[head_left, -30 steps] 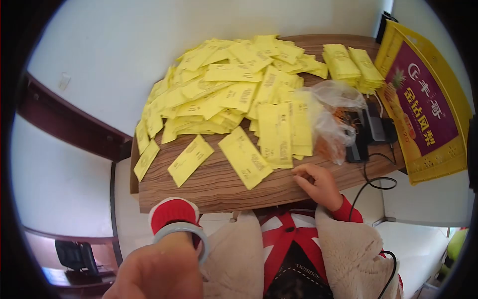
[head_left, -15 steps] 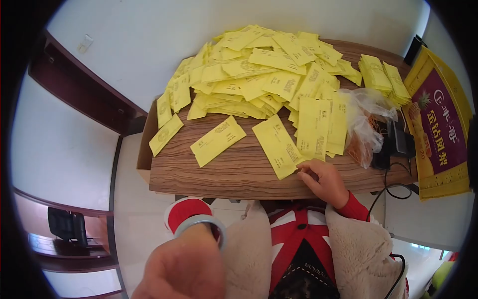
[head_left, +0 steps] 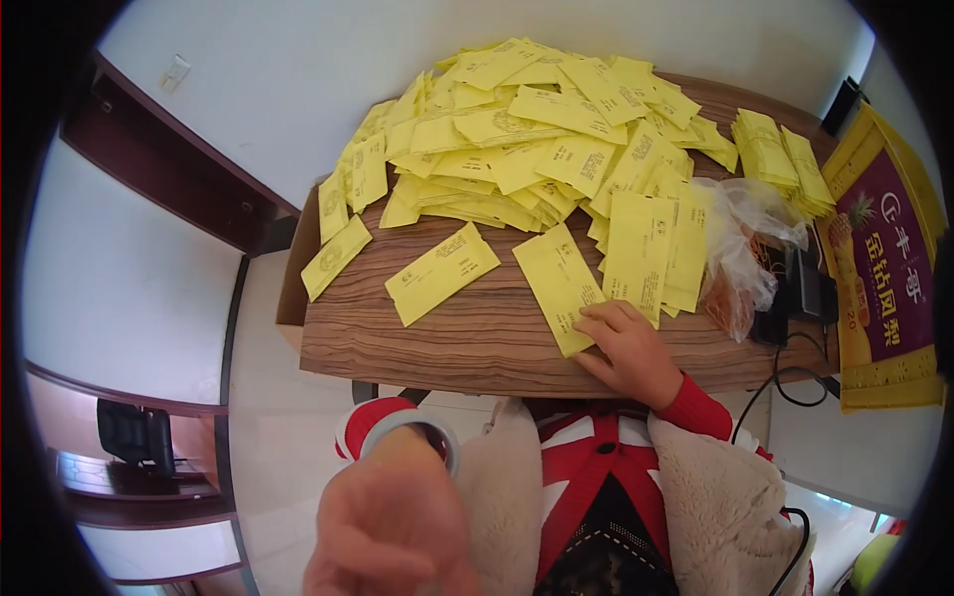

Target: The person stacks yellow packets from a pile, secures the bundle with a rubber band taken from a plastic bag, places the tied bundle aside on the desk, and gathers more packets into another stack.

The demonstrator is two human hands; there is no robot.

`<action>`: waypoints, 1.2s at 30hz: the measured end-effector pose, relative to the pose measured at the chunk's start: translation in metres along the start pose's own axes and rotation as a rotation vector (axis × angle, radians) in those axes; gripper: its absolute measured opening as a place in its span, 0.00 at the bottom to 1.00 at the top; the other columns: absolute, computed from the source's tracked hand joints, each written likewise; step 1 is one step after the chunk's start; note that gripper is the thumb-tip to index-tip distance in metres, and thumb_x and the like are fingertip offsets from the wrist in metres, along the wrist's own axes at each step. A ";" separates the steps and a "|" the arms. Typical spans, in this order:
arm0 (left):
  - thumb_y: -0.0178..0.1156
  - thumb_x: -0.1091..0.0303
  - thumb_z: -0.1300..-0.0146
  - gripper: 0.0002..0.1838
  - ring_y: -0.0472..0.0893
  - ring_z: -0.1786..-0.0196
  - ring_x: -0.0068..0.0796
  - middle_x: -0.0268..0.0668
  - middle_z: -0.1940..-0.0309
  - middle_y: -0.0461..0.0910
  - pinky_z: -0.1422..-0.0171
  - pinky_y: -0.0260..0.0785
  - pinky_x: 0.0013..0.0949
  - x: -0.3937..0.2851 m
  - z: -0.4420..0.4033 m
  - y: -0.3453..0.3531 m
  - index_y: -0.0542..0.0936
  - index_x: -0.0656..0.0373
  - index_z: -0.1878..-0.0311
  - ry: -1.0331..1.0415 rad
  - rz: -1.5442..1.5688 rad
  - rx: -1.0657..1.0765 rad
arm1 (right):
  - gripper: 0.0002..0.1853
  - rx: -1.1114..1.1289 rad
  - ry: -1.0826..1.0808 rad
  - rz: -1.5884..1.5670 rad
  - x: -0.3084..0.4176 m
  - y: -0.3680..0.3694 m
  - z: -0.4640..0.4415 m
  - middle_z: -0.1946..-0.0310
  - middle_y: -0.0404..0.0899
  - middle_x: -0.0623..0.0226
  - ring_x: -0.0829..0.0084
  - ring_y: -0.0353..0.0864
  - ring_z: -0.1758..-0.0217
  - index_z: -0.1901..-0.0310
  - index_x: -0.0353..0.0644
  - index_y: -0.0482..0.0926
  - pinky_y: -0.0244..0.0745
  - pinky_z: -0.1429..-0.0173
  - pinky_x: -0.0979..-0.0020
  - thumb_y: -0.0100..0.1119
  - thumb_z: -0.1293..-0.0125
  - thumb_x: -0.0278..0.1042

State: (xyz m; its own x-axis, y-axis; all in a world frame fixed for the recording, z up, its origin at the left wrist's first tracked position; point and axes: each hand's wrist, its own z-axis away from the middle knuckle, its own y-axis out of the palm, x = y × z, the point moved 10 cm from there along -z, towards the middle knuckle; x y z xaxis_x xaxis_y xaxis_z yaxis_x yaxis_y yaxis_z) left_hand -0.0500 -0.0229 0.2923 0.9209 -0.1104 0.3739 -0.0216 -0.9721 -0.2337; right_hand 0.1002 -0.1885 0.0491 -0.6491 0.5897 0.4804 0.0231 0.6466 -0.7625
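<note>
**Slanted packet lies at between 10 and 11 o'clock from the right hand, its near end at the fingers**

The clock is read with 12 o'clock at the top of the view. The wooden table [head_left: 447, 343] carries a big heap of yellow packets [head_left: 487, 134], which lies at about 11 o'clock from the right hand. At 2 o'clock from this hand stands the yellow box [head_left: 889, 268], and nearer, between 1 and 2 o'clock, is the clear plastic bag [head_left: 740, 223].

The left hand [head_left: 393, 521] is in front of the table edge and touches no packet. It is blurred and partly cut off, so I cannot tell if its fingers are apart or together. From it, the slanted packet [head_left: 556, 283] is at about 1 o'clock, well apart.

The right hand [head_left: 631, 353] is clearly the nearer of the 2. Its fingers are bent onto the near end of the slanted packet, at the right edge; the thumb is apart from them, with a gap, and no closed pinch is visible. This packet lies flat, its long axis from 11 to 5 o'clock. The loose packet [head_left: 442, 273] further left has its axis from 2 to 8 o'clock.
</note>
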 end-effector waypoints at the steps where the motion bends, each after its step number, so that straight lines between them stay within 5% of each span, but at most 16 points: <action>1: 0.67 0.53 0.29 0.21 0.78 0.41 0.35 0.32 0.35 0.78 0.46 0.75 0.37 0.012 0.006 0.006 0.81 0.45 0.37 -0.114 -0.071 0.121 | 0.19 0.023 -0.016 0.000 -0.001 0.004 0.001 0.42 0.81 0.59 0.55 0.79 0.43 0.47 0.40 0.84 0.77 0.38 0.61 0.72 0.38 0.34; 6: 0.67 0.53 0.32 0.15 0.81 0.51 0.35 0.35 0.49 0.85 0.45 0.73 0.39 0.067 0.083 0.014 0.88 0.50 0.50 -0.686 -0.459 0.713 | 0.19 0.020 -0.040 -0.010 -0.004 0.005 0.003 0.43 0.82 0.59 0.54 0.79 0.42 0.47 0.40 0.84 0.77 0.38 0.60 0.72 0.39 0.34; 9: 0.70 0.61 0.39 0.20 0.80 0.51 0.43 0.37 0.51 0.82 0.41 0.75 0.41 0.111 0.162 -0.012 0.85 0.56 0.45 -0.857 -0.560 0.693 | 0.20 0.027 -0.034 -0.016 -0.006 0.010 0.006 0.41 0.80 0.58 0.53 0.78 0.40 0.46 0.40 0.83 0.74 0.35 0.58 0.71 0.38 0.37; 11: 0.72 0.56 0.40 0.34 0.79 0.43 0.50 0.43 0.43 0.82 0.34 0.72 0.44 0.126 0.239 -0.034 0.77 0.57 0.31 -1.118 -0.618 0.947 | 0.21 0.031 -0.024 -0.010 -0.009 0.010 0.007 0.39 0.79 0.57 0.52 0.77 0.39 0.45 0.40 0.81 0.72 0.32 0.56 0.69 0.37 0.40; 16: 0.76 0.51 0.44 0.44 0.81 0.42 0.50 0.46 0.40 0.82 0.35 0.73 0.43 0.130 0.341 -0.059 0.72 0.59 0.27 -1.338 -0.720 1.214 | 0.27 0.003 -0.008 0.049 -0.004 0.000 0.003 0.34 0.75 0.53 0.49 0.74 0.34 0.39 0.40 0.80 0.68 0.28 0.52 0.70 0.38 0.43; 22: 0.80 0.50 0.50 0.45 0.82 0.42 0.48 0.45 0.40 0.82 0.37 0.74 0.41 0.137 0.353 -0.065 0.75 0.61 0.30 -1.439 -0.630 1.211 | 0.36 -0.018 0.105 0.114 -0.014 0.002 0.004 0.29 0.72 0.54 0.50 0.70 0.28 0.32 0.41 0.76 0.64 0.24 0.55 0.74 0.40 0.46; 26: 0.79 0.54 0.48 0.36 0.83 0.45 0.46 0.43 0.42 0.83 0.43 0.75 0.40 0.128 0.370 -0.068 0.79 0.59 0.37 -1.738 -0.435 1.168 | 0.40 0.009 0.103 0.164 -0.016 0.005 0.006 0.28 0.71 0.51 0.50 0.70 0.29 0.27 0.39 0.71 0.64 0.25 0.54 0.72 0.37 0.49; 31: 0.77 0.61 0.47 0.26 0.83 0.49 0.44 0.39 0.45 0.84 0.47 0.75 0.41 0.128 0.325 -0.076 0.82 0.56 0.45 -1.683 -0.552 0.907 | 0.40 -0.010 0.193 0.147 -0.026 0.009 0.007 0.31 0.73 0.50 0.50 0.73 0.34 0.28 0.38 0.72 0.66 0.28 0.54 0.72 0.38 0.51; 36: 0.75 0.66 0.46 0.20 0.82 0.51 0.42 0.38 0.47 0.83 0.48 0.73 0.39 0.102 0.283 -0.057 0.83 0.54 0.49 -1.483 -0.697 0.976 | 0.42 -0.012 0.267 0.197 -0.026 0.007 0.002 0.39 0.76 0.50 0.51 0.76 0.42 0.27 0.38 0.70 0.68 0.33 0.55 0.72 0.38 0.50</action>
State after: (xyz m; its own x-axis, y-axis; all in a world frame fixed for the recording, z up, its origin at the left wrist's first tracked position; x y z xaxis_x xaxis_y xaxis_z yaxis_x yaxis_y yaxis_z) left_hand 0.1556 0.0794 0.0902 0.2250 0.9481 -0.2246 0.1552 -0.2624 -0.9524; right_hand 0.1159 -0.2002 0.0302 -0.4093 0.8091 0.4217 0.1389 0.5121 -0.8476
